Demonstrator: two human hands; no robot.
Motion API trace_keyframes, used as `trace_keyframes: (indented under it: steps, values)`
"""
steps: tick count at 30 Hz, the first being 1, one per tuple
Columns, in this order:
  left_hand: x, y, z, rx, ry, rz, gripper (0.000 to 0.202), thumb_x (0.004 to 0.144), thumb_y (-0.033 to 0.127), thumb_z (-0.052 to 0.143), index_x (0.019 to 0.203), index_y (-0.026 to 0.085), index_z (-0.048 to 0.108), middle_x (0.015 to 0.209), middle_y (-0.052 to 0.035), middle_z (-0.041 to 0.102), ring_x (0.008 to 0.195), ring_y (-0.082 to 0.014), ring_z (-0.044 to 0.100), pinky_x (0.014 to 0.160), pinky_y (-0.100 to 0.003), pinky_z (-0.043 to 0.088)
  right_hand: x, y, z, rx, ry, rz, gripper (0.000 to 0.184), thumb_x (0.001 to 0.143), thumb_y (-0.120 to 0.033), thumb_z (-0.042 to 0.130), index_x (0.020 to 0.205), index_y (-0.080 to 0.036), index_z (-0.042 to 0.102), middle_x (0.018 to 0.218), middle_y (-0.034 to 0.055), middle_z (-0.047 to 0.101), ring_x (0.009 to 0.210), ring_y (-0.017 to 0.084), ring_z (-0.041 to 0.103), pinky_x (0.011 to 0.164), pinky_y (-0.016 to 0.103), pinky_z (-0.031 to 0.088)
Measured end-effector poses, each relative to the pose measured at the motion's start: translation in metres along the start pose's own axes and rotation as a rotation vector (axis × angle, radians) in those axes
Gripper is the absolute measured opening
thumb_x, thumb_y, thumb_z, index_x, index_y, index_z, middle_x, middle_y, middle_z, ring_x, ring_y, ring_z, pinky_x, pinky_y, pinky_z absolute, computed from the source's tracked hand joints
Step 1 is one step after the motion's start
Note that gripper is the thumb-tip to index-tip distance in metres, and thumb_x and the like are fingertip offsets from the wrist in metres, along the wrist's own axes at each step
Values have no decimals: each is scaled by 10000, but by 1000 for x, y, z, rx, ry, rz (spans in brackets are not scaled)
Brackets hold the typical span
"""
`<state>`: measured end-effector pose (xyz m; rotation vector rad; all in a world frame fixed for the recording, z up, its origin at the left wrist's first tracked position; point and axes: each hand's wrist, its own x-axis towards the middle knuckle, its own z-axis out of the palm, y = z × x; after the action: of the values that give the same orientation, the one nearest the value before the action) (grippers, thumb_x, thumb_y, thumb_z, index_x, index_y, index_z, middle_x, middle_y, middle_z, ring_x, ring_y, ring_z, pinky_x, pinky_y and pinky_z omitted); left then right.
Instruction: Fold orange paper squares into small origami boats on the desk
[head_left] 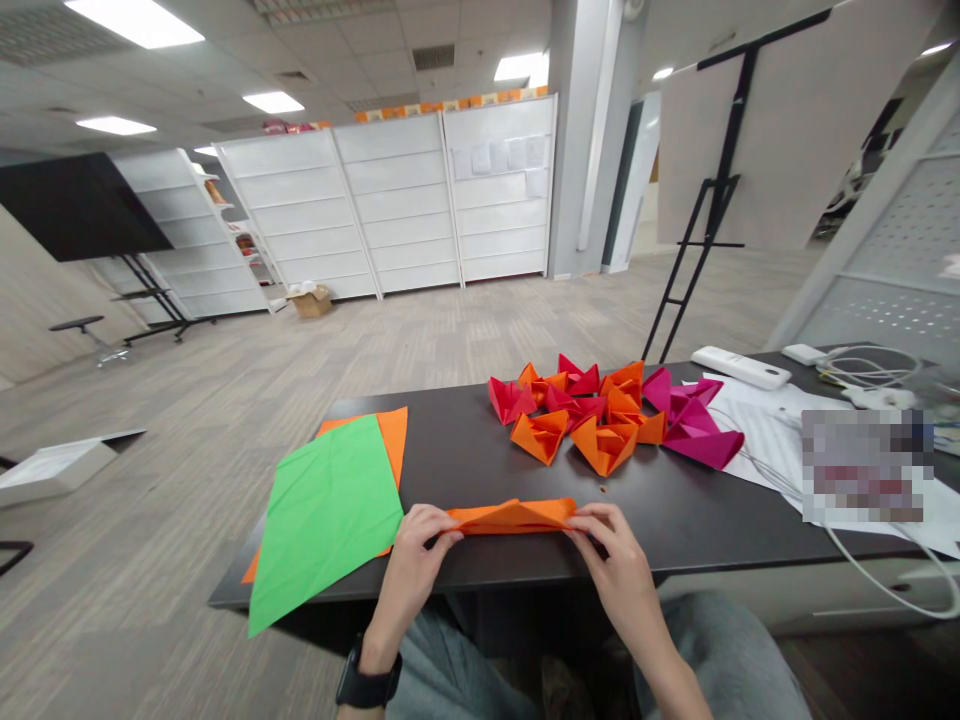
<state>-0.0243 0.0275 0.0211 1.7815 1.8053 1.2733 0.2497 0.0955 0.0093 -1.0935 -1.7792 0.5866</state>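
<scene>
A long, narrow piece of folded orange paper [514, 517] stretches between my two hands, just over the front part of the dark table [457, 450]. My left hand [421, 545] pinches its left end between thumb and fingers. At the other end, my right hand [609, 540] grips the paper the same way. Beyond it stand several folded paper boats in orange [604, 446], red [512, 400] and magenta [701, 435], grouped close together. Left of my left hand lies a green paper sheet [326, 510] on top of orange sheets [397, 440], its lower corner hanging past the table edge.
White printed sheets [765, 470], a white oblong device [740, 367] and white cables [874, 370] cover the table's right side. A black easel stand [712, 220] rises behind it. White shelving [405, 200] lines the back, with a cardboard box [310, 300] on the floor.
</scene>
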Motion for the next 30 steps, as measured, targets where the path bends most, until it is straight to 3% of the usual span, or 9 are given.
trace_keyframes:
  steps: [4, 8, 11, 16, 20, 24, 30]
  values:
    - [2, 1, 1, 46, 34, -75, 154, 880, 323, 621, 960, 229, 713, 835, -30, 670, 882, -223, 627, 867, -382, 490, 5, 0, -1, 78, -79, 85, 279, 928, -460, 530, 883, -230, 681, 912, 75, 718, 857, 226, 689, 794, 338, 544]
    - [8, 4, 3, 84, 31, -161, 128, 858, 318, 614, 878, 209, 678, 818, -20, 674, 816, -209, 647, 816, -362, 502, 17, 3, -4, 89, -116, 210, 255, 851, -417, 599, 1006, -224, 663, 834, 40, 752, 801, 223, 718, 748, 327, 551]
    - [13, 6, 3, 102, -2, -143, 144, 873, 300, 574, 850, 207, 682, 833, -34, 690, 816, -210, 647, 810, -363, 504, 28, 3, -8, 8, -171, 224, 198, 835, -365, 599, 976, -244, 671, 839, 25, 761, 838, 231, 721, 797, 346, 541]
    - [8, 9, 1, 144, 52, -2, 165, 900, 281, 546, 796, 214, 654, 884, -51, 695, 891, -233, 616, 868, -406, 487, 26, 2, -14, -40, -248, 56, 167, 899, -324, 527, 827, -249, 657, 982, 37, 734, 927, 221, 698, 841, 342, 532]
    - [-6, 7, -1, 154, 53, 82, 167, 918, 260, 541, 815, 226, 668, 875, -47, 692, 916, -234, 613, 933, -426, 459, 10, 5, -18, -55, -254, -44, 175, 932, -305, 505, 878, -256, 664, 1067, 38, 717, 1017, 225, 668, 915, 370, 508]
    - [-10, 8, -3, 156, -6, -12, 175, 912, 257, 541, 1003, 236, 689, 868, -34, 682, 857, -214, 636, 836, -372, 490, 7, 6, -21, -42, -280, 45, 223, 948, -363, 491, 932, -254, 685, 978, 47, 737, 918, 228, 687, 850, 358, 530]
    - [6, 17, -7, 134, -124, -110, 122, 884, 236, 541, 841, 196, 647, 761, -14, 638, 707, -174, 612, 701, -306, 491, 26, -3, -19, -50, -339, 136, 187, 909, -318, 524, 938, -233, 687, 916, 35, 753, 855, 225, 708, 799, 331, 542]
